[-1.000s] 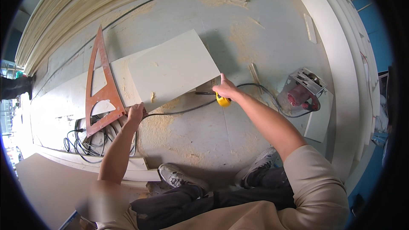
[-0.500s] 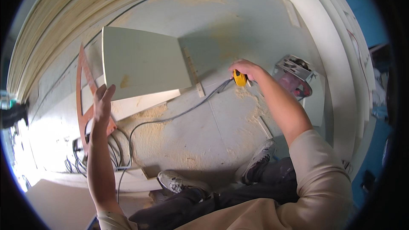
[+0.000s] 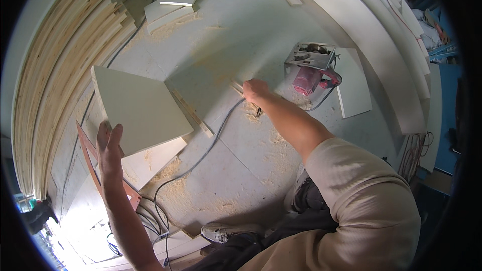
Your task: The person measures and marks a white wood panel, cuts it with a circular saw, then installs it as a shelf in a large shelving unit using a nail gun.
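The left hand [image 3: 109, 143] has its grip on the near edge of a pale square panel [image 3: 138, 108], fingers spread flat against its face, holding it tilted up off the floor; the right hand [image 3: 256, 92] is reached forward and curled closed over something small beside a thin wooden strip [image 3: 193, 113], and what that grip contains cannot be told, since the knuckles cover it; only a dark tip shows beneath the wrist.

Outward from there, a grey cable [image 3: 201, 158] runs across the sawdust-strewn floor [image 3: 251, 180] under the right forearm; a red triangular square [image 3: 93, 163] lies just below the panel; a circular saw [image 3: 311, 70] sits near the right hand, on its side.

As a judgement: the panel is held by one edge only, so it could slip or swing down onto the strip; the cable near the knees could snag a foot or drag on the saw.

The stacked boards [image 3: 60, 70] at left bend with the lens; the saw's blade is hard to make out; the lower left corner is washed out by glare.
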Tool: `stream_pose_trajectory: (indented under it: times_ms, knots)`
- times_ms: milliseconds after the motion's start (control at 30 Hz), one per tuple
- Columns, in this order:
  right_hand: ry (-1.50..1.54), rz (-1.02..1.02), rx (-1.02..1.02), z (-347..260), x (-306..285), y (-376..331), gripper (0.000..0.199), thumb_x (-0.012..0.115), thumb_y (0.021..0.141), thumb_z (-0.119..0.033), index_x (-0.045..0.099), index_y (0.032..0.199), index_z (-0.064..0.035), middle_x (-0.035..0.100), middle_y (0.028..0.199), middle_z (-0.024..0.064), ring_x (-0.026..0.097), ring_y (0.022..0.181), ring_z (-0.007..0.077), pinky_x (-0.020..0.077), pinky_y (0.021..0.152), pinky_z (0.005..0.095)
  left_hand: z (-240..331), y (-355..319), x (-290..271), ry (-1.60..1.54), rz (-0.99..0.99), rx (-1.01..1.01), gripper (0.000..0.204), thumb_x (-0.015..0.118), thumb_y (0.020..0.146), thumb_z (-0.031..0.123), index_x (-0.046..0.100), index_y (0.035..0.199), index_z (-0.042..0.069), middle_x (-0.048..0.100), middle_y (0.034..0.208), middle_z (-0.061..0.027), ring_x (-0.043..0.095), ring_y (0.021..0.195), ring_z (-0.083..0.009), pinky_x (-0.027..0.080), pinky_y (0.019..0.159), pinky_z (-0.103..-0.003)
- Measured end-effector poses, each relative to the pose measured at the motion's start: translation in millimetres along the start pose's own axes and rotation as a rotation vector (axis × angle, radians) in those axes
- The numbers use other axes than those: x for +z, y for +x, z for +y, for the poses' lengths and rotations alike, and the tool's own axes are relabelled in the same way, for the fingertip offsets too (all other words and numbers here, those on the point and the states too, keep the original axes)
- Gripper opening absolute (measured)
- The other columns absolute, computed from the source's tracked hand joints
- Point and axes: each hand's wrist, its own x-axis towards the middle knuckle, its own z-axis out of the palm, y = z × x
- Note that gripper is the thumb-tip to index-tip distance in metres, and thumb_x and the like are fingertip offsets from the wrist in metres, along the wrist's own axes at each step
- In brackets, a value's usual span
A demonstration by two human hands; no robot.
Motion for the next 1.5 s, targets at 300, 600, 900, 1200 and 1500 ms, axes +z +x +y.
stream_pose_trajectory:
  times_ms: [300, 600, 900, 1200, 1500]
  knots:
    - [0.155, 0.212, -0.249, -34.6, -37.6, 18.2, 0.021, 0.057, 0.087, -0.016, 0.072, 0.097, -0.0057, 0.072, 0.099, 0.0166, 0.071, 0.092, 0.0317, 0.0569, 0.075, 0.0449, -23.4, 23.6, -1.5, 0.077, 0.112, -0.102, 0.066, 0.063, 0.088, 0.033, 0.045, 0.139, -0.006, 0.055, 0.131, -0.0201, 0.049, 0.123, -0.0297, 0.034, 0.108, -0.04]
    - [0.499, 0.107, -0.651, -59.8, -68.8, -21.1, 0.019, 0.055, 0.085, -0.014, 0.065, 0.096, -0.0031, 0.07, 0.086, 0.0219, 0.07, 0.085, 0.0393, 0.0556, 0.072, 0.0491, -52.1, 26.4, -3.6, 0.0, 0.293, 0.165, 0.079, 0.066, 0.087, 0.025, 0.028, 0.151, -0.001, 0.047, 0.141, -0.0221, 0.049, 0.123, -0.0339, 0.04, 0.104, -0.043]
    - [0.455, -0.713, -0.619, 148.5, 9.1, -206.6, 0.026, 0.057, 0.084, -0.024, 0.069, 0.08, -0.0017, 0.066, 0.076, 0.0211, 0.064, 0.073, 0.0362, 0.0474, 0.066, 0.0493, -122.7, 52.5, -64.9, 0.197, 0.112, 0.089, 0.068, 0.05, 0.096, 0.042, 0.037, 0.146, -0.002, 0.053, 0.137, -0.025, 0.051, 0.126, -0.0371, 0.037, 0.109, -0.048]
    - [1.272, 0.128, 0.767, 434.2, 62.1, -243.5, 0.019, 0.064, 0.086, -0.02, 0.069, 0.088, -0.0019, 0.068, 0.076, 0.007, 0.065, 0.069, 0.0166, 0.0514, 0.064, 0.0348, -17.6, 30.0, -23.8, 0.277, -0.026, -0.308, 0.061, 0.051, 0.102, 0.033, 0.043, 0.14, -0.013, 0.053, 0.135, -0.0252, 0.053, 0.12, -0.0324, 0.041, 0.106, -0.044]
    - [0.443, 0.152, 0.875, 577.2, -22.2, -109.5, 0.027, 0.06, 0.085, -0.018, 0.072, 0.099, 0.0022, 0.072, 0.1, 0.0224, 0.069, 0.093, 0.0384, 0.0536, 0.079, 0.0459, 58.3, 15.7, 38.5, 0.48, 0.115, -0.383, 0.064, 0.06, 0.098, 0.032, 0.041, 0.144, -0.009, 0.051, 0.138, -0.0215, 0.052, 0.117, -0.0289, 0.039, 0.106, -0.038]
